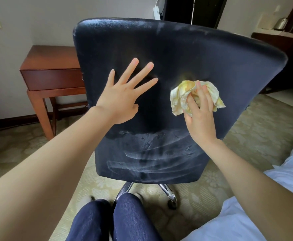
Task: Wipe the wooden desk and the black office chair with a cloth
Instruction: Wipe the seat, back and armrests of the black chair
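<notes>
Yellow cloth (pixel 178 96) bunched against the chair (pixel 159 49) back, mid-frame right; right hand (pixel 201 119) fingers clamped round it to press. Centre-left, left hand (pixel 119 101) flat, fingers spread; I judge it braces the swivel. Pale streaks (pixel 156 153) below. Left edge: desk (pixel 50 58).

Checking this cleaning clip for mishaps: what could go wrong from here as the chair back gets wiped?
1. The black office chair stands on a wheeled base, so pressure from the right hand and cloth could roll or turn it; only the flat left hand steadies it.
2. The smeared streaks low on its back may dry as marks if left.
</notes>
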`<state>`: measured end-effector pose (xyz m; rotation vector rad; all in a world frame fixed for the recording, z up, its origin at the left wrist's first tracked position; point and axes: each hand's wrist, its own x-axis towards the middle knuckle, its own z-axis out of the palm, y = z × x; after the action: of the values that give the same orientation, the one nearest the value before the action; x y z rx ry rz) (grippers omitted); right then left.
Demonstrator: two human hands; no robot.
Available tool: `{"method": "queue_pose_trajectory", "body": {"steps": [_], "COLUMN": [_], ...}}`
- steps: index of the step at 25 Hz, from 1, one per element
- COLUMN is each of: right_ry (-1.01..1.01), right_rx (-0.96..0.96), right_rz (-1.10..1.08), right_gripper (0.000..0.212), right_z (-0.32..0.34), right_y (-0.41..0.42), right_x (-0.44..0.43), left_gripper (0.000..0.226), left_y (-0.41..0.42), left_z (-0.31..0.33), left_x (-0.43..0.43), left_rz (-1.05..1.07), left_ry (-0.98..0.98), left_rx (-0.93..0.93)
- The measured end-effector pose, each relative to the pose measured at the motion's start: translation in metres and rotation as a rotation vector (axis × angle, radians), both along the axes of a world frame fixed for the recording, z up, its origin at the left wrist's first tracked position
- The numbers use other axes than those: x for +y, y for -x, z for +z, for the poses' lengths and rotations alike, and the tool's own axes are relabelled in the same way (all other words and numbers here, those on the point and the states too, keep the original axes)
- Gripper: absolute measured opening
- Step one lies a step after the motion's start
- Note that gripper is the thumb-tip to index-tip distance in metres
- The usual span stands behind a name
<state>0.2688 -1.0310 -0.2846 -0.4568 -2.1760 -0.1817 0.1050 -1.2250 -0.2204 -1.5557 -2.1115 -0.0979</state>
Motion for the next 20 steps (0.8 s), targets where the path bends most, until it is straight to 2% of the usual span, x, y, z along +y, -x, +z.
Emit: {"method": "queue_pose_trajectory", "body": {"steps": [4,6,8,11,13,16,18,20], "right_ry": [-0.204,-0.343,-0.433,-0.520,-0.567,-0.654,-0.698,-0.693], "right_rx": [0.050,0.008,-0.045,-0.115,-0.196,-0.333,-0.444,-0.596], "right_rz": [-0.015,0.032,0.089,0.166,0.200,0.228,0.215,0.181], "right_gripper": [0.039,0.044,0.047,0.045,0.046,0.051,0.051,0.053], "right_z": [-0.004,-0.001,0.008,0.024,0.033,0.034,0.030,0.016], "right_y": [0.016,0.029,0.050,0.086,0.111,0.148,0.172,0.192], "right_x": [-0.008,-0.018,-0.031,-0.056,-0.075,-0.108,-0.126,-0.142], "left_gripper": [0.070,0.061,0.055,0.050,0.046,0.044,0.043,0.046], "left_y": [0.020,0.027,0.036,0.058,0.076,0.091,0.092,0.094], "left_z": [-0.005,-0.020,-0.035,-0.039,-0.036,-0.038,-0.039,-0.043], "left_x": [-0.020,-0.034,-0.046,-0.058,-0.065,-0.079,-0.083,-0.087], "left_rz": [-0.042,-0.029,0.021,0.145,0.210,0.097,0.015,0.031], "left_ry": [-0.152,-0.329,-0.559,-0.839,-0.824,-0.620,-0.594,-0.580], "left_rx": [0.112,0.049,-0.185,-0.648,-0.925,-1.296,-1.470,-1.575]}}
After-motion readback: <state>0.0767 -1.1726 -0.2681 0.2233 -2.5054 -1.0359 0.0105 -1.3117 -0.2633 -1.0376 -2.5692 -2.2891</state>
